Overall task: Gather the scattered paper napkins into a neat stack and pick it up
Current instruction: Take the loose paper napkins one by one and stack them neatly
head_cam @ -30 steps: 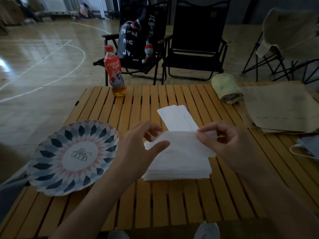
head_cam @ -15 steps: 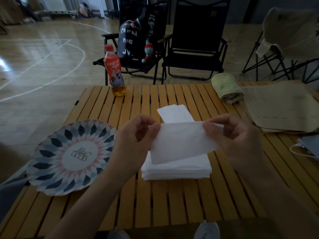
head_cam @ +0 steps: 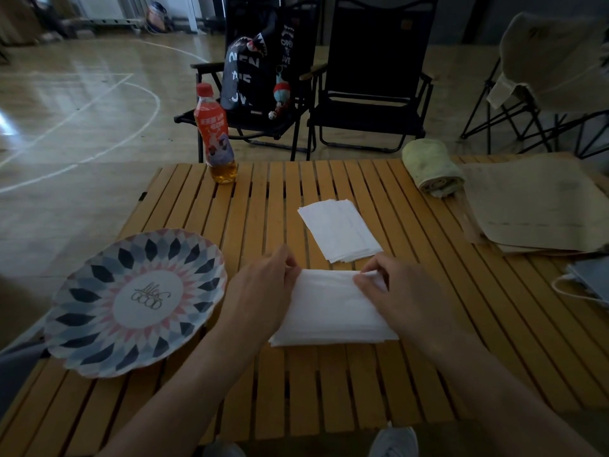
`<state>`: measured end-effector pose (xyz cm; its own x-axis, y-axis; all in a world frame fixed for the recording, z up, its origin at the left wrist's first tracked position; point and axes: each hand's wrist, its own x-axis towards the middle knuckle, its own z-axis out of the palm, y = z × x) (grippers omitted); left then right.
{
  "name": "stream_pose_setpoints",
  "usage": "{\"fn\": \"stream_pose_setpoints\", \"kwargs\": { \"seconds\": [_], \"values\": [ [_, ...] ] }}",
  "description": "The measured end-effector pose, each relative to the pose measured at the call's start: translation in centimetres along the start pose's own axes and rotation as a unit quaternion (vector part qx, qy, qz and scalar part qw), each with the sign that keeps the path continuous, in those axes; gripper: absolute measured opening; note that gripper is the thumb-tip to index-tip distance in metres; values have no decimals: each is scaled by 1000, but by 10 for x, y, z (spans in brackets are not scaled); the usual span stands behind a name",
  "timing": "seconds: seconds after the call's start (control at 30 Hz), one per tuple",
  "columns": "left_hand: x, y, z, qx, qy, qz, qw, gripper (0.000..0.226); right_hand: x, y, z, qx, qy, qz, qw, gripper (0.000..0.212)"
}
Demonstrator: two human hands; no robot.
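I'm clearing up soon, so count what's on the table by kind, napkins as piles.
Napkin piles: 2, near pile and far pile
Plate: 1
Bottle: 1
Rolled towel: 1
Beige sheets, one pile: 1
Grey item with cord, cut off at the edge: 1
Total: 7

Patterned plate (head_cam: 138, 301) left; bottle (head_cam: 216, 136) far edge; rolled towel (head_cam: 433, 168) right.

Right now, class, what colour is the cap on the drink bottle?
Red; the bottle cap shows best in the head view.
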<state>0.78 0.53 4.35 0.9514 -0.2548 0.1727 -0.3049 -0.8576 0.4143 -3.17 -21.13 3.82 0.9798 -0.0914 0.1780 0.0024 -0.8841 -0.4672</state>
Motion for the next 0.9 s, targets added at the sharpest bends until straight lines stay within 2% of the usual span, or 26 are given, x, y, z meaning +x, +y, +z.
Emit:
{"fn": "stream_pose_setpoints", "kwargs": {
  "seconds": [0.13,0.23,0.33,0.43,0.57,0.77,0.9],
  "values": [
    [-2,4,-3,71,23,18,997,19,10,3,4,-44,8,-21,999,17],
    [-4,7,-7,120,31,53,991,30,30,11,1,-25,24,-40,999,13],
    [-7,12,-13,126,37,88,988,24,47,22,2,8,-51,-54,997,40],
    [-12,13,-10,99,-11,110,989,21,51,26,14,31,-153,-52,986,68],
    [-17,12,0,110,-54,99,988,31,53,27,28,35,-197,-34,979,85],
    [-18,14,1,119,-55,100,986,37,51,25,24,-28,-166,-29,985,73],
    [-20,13,0,115,-54,99,987,36,50,31,21,-64,-76,10,995,40]
  ]
}}
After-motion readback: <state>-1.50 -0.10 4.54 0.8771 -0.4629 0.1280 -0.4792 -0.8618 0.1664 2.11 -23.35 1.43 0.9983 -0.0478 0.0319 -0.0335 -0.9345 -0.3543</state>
